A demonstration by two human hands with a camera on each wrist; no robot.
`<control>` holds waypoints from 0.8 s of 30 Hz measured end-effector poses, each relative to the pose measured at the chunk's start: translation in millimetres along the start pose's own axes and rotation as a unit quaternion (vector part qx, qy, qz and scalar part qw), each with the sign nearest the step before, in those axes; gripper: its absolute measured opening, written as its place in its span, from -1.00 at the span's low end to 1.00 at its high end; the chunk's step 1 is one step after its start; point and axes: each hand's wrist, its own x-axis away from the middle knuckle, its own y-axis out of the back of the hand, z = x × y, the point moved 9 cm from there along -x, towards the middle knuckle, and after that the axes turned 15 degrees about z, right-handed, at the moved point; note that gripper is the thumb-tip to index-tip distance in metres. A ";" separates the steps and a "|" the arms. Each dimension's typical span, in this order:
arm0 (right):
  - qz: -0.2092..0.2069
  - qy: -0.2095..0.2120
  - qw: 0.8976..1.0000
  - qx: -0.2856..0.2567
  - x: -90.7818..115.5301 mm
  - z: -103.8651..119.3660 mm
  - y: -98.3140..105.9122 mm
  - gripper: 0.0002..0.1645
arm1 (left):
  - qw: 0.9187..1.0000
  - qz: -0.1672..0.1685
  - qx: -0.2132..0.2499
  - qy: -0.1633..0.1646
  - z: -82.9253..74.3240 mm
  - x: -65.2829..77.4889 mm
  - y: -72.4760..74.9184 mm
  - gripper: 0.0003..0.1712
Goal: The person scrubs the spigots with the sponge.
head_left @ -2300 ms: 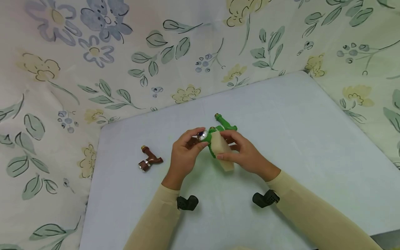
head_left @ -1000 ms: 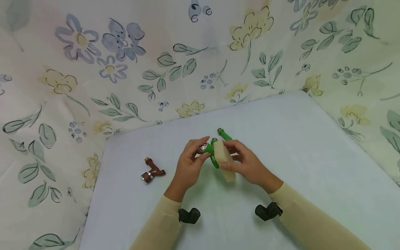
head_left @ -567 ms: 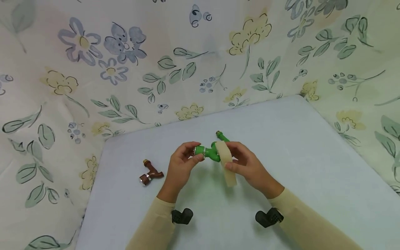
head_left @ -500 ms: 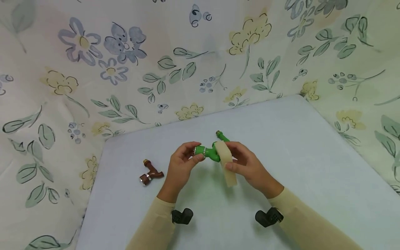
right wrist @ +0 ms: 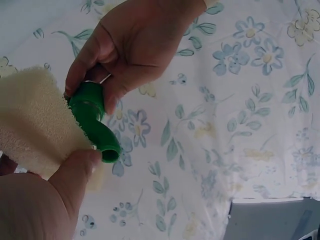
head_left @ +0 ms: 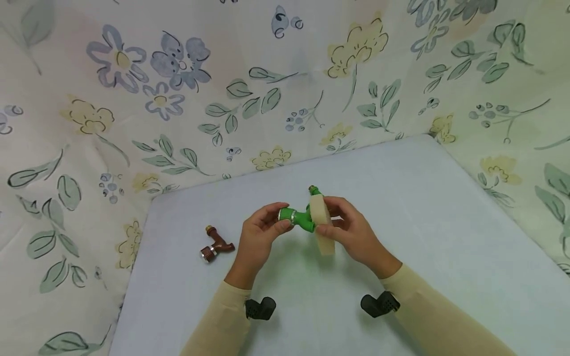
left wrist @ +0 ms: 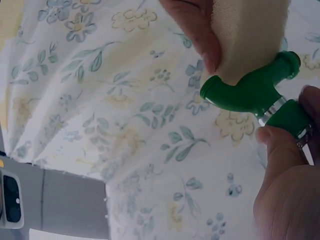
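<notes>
My left hand (head_left: 260, 230) pinches a green tap (head_left: 304, 221) by its ribbed knob, between thumb and fingers, and holds it above the table. My right hand (head_left: 354, 235) grips a cream sponge (head_left: 321, 212) whose face lies against the tap body. In the left wrist view the tap's spout (left wrist: 217, 92) points toward the right hand's fingertip, with the sponge (left wrist: 245, 40) behind it. The right wrist view shows the right thumb (right wrist: 82, 165) right at the spout's open end. A second green tap (head_left: 314, 191) lies on the table behind, mostly hidden by the sponge and right hand.
A brown tap (head_left: 217, 244) with a brass threaded end lies on the white table (head_left: 427, 212) to the left of the left hand. Floral cloth (head_left: 249, 113) rises behind the table's far edge. Each wrist carries a black camera (head_left: 261, 308).
The held green tap has turned from its knob end facing the head camera to lying sideways. The sponge has shifted along the tap and, over the last half second, moved slightly up.
</notes>
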 end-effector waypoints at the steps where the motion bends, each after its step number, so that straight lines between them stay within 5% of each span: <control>1: -0.007 -0.005 1.000 0.012 0.1 -1.0 1.2 -0.35 | 1.000 0.002 -0.001 -0.001 -0.7 -0.1 -0.7 -0.57; 11: -0.074 -0.058 0.994 0.056 2.5 -16.5 12.7 -0.33 | 1.000 0.008 0.006 -0.014 -3.6 -0.6 -4.4 -0.58; 18: -0.011 -0.029 0.999 -0.007 0.9 -14.8 -0.5 -0.30 | 1.000 -0.016 0.005 -0.012 3.5 -1.2 -1.3 -0.57; 24: 0.002 -0.010 0.999 -0.047 0.8 -10.3 -3.3 -0.36 | 1.000 -0.022 -0.002 -0.019 6.0 -2.6 0.3 -0.58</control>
